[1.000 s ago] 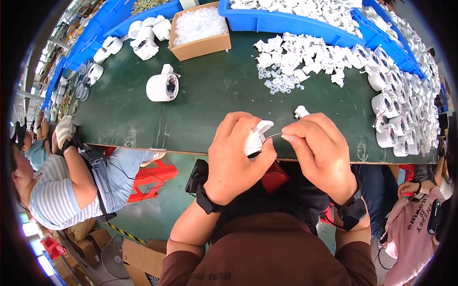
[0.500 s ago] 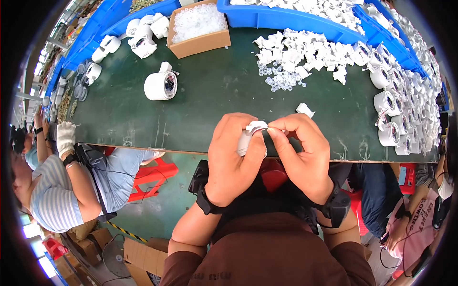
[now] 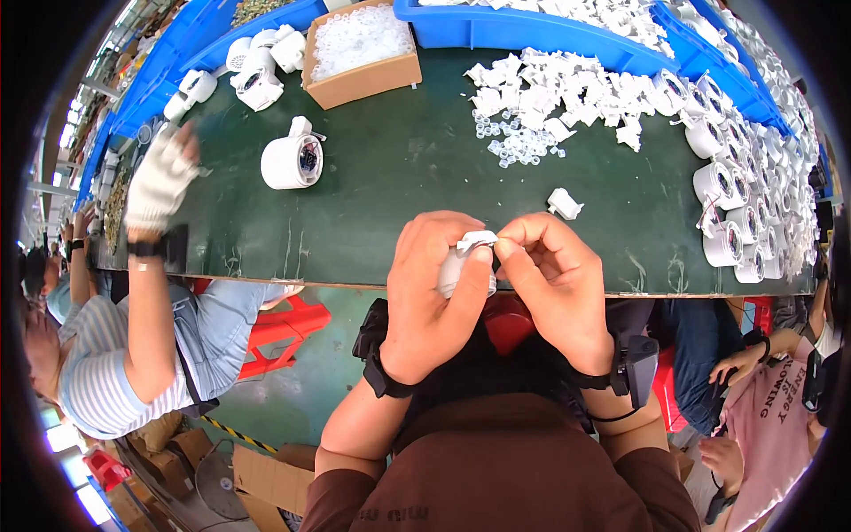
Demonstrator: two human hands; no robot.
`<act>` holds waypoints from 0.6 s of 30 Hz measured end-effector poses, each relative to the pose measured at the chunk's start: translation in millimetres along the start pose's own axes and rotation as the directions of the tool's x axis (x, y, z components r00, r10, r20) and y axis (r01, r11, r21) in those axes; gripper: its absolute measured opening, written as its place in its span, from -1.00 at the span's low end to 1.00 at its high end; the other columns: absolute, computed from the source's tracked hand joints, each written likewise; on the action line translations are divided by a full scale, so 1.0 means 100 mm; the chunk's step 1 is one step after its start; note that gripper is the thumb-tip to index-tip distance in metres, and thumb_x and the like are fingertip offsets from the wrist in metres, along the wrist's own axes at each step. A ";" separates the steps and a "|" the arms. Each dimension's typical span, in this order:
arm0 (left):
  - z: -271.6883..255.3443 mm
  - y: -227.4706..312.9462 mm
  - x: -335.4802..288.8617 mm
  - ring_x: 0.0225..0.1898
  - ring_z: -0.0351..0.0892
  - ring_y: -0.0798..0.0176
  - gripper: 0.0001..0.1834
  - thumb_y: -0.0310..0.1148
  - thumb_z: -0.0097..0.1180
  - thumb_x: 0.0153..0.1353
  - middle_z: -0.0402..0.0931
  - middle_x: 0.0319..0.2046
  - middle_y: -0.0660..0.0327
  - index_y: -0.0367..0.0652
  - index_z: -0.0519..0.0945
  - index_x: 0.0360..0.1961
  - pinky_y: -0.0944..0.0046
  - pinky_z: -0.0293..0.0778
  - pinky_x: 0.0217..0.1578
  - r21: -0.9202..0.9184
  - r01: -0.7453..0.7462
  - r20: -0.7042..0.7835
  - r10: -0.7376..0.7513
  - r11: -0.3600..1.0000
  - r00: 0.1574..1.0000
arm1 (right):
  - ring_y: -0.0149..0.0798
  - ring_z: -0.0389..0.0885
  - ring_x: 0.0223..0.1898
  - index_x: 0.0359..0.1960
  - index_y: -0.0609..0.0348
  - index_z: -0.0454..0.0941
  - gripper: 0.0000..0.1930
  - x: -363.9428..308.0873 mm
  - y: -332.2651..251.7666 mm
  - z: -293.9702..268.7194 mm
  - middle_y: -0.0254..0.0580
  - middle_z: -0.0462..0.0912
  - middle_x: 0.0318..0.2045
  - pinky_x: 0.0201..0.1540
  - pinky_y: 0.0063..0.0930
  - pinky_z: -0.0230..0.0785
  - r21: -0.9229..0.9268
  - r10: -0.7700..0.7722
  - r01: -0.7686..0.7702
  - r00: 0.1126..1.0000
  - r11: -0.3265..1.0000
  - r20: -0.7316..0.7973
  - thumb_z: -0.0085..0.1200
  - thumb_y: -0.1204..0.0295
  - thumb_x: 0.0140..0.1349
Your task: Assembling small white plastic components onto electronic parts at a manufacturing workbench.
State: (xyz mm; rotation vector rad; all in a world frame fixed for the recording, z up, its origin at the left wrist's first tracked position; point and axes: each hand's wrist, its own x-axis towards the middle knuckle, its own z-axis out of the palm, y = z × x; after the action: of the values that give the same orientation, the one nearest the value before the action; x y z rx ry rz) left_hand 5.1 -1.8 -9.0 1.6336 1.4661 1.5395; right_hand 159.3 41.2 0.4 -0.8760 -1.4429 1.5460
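My left hand (image 3: 433, 297) is wrapped round a white cylindrical plastic housing (image 3: 454, 273), gripping it just over the table's front edge. A small white bracket-like part (image 3: 477, 238) sits at the housing's top, beside my left thumb. My right hand (image 3: 554, 288) is closed in a pinch against this top, thumb and forefinger on what looks like a thin dark wire; the fingertips mostly hide it. Beyond my right hand, a loose small white plastic piece (image 3: 565, 204) lies on the green table (image 3: 381, 177).
Another white housing (image 3: 292, 162) stands at left centre. Small white parts (image 3: 567, 89) and clear rings (image 3: 519, 142) are heaped at the back, before a blue bin (image 3: 532, 40). A carton (image 3: 363, 80) holds clear pieces. Housings (image 3: 722, 244) crowd the right. A co-worker's gloved hand (image 3: 160, 182) reaches in at left.
My right fingertips have shifted slightly left, closer against the housing's top. The co-worker's gloved hand at left has moved forward over the table. The loose white piece now appears turned.
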 end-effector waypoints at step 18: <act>0.09 0.00 0.04 -0.18 0.53 0.27 -0.89 -0.50 0.16 0.35 0.59 -0.12 0.12 -0.25 0.55 -0.14 0.30 0.46 -0.14 -0.011 -0.047 0.031 0.047 0.999 0.998 | -0.42 0.59 -0.10 -0.04 0.25 0.67 -0.83 0.13 -0.23 -0.72 -0.21 0.67 -0.12 -0.02 -0.50 0.46 -0.610 -0.245 0.086 0.952 0.787 -0.182 0.19 0.54 0.38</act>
State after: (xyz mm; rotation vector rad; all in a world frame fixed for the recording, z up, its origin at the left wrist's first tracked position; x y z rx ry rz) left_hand 12.2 4.4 -10.2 1.6898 1.4107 1.5377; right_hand 221.8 83.3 16.4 -1.2198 -1.7894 0.7956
